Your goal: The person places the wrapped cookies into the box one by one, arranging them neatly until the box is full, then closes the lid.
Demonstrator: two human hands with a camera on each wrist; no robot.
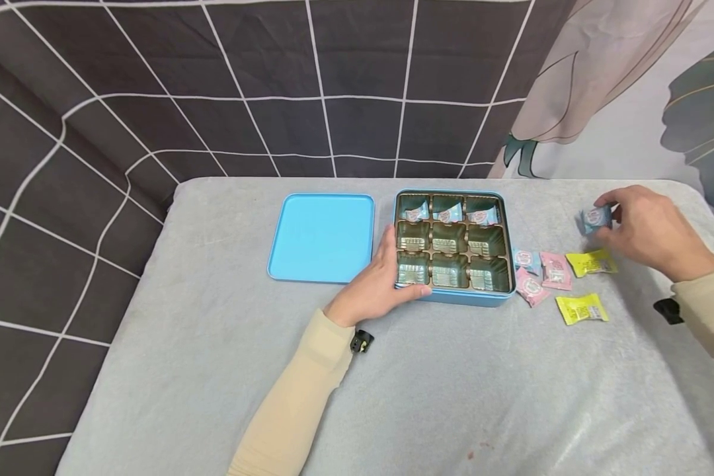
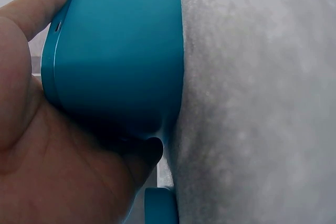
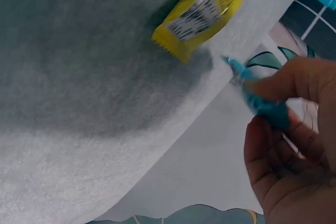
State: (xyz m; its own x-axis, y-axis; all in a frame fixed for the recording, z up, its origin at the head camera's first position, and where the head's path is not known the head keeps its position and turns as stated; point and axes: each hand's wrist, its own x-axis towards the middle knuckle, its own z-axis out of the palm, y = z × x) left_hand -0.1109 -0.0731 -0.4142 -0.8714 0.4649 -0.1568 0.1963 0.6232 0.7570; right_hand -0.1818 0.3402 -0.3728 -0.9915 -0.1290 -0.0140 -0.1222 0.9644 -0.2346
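Observation:
A blue tin (image 1: 464, 297) with a gold tray (image 1: 449, 254) divided into compartments sits on the cloth. Blue-wrapped candies (image 1: 449, 213) lie in its three far-row compartments; the middle and near rows hold none. My left hand (image 1: 373, 283) rests against the tin's near left corner, fingers stretched along its left side and thumb along the front rim. Off to the right, my right hand (image 1: 651, 228) pinches another blue-wrapped candy (image 1: 596, 219) between thumb and fingers. In the right wrist view this candy (image 3: 265, 109) is partly hidden by the thumb.
Right of the tin lie a blue candy (image 1: 527, 260), two pink candies (image 1: 556, 270) and two yellow candies, the nearer yellow candy (image 1: 582, 308) lying apart. The blue lid (image 1: 323, 238) lies flat left of the tin. A dark grid-patterned curtain (image 1: 357, 79) hangs behind the table (image 1: 214, 330).

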